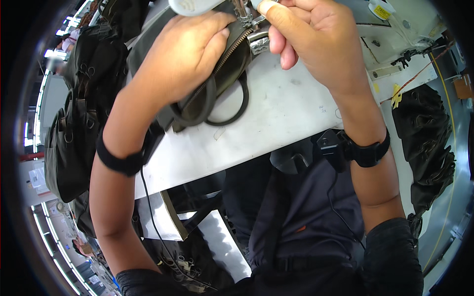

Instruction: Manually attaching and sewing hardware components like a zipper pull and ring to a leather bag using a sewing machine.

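My left hand point(185, 49) presses down on a dark olive bag piece point(232, 66) with a metal zipper along its edge, lying on the white sewing table point(276, 113). Black round straps point(217, 106) loop out from under the bag. My right hand point(306, 32) pinches the zipper end right at the sewing machine's presser foot and needle point(244, 15), near the top edge. Both wrists carry black bands, each with a thin black cable. The front of the bag is hidden under my left hand.
Stacks of dark finished bags point(79, 108) hang to the left of the table. More dark bags point(427, 143) pile up on the right. The white machine body point(395, 29) with thread and a yellow tag stands at the top right. My lap lies below the table edge.
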`<state>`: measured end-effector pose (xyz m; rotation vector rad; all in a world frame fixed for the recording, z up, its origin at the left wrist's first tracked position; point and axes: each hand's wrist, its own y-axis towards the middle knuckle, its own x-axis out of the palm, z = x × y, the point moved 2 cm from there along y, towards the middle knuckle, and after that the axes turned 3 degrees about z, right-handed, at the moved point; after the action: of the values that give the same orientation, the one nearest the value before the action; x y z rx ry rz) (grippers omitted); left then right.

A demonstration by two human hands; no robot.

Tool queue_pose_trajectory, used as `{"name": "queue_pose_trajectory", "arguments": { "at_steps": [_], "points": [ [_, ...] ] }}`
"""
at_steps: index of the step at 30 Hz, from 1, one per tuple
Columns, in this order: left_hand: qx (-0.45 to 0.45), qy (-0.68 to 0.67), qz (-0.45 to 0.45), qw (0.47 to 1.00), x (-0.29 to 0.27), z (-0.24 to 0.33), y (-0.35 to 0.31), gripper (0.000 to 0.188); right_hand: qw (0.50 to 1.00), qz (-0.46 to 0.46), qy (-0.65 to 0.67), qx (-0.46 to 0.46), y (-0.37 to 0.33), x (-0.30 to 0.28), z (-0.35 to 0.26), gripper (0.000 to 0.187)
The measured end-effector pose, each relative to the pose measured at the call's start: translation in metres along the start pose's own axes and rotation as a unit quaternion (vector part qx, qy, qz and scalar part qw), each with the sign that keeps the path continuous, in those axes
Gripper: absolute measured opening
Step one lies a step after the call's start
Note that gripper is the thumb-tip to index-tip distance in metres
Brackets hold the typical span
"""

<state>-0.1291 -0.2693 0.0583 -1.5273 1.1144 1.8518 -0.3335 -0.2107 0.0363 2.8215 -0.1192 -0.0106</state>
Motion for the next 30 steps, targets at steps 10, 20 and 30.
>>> {"name": "queue_pose_trajectory", "arguments": {
  "at_steps": [10,20,30],
  "points": [
    [-0.181,-0.018,-0.042,0.982,-0.016,0.065,-0.023,0.038,0.999,0.001,0.022,0.024,-0.004,-0.002,-0.002,0.025],
    [-0.18,-0.143,0.025,0.973,-0.001,0.017,-0.015,0.03,1.0,0.005,0.012,0.007,-0.029,-0.025,0.025,0.024],
    [-0.155,-0.108,0.038,0.981,-0.004,0.023,-0.005,0.031,0.856,-0.129,0.431,0.255,-0.084,-0.01,0.046,0.032]
  ]
}}
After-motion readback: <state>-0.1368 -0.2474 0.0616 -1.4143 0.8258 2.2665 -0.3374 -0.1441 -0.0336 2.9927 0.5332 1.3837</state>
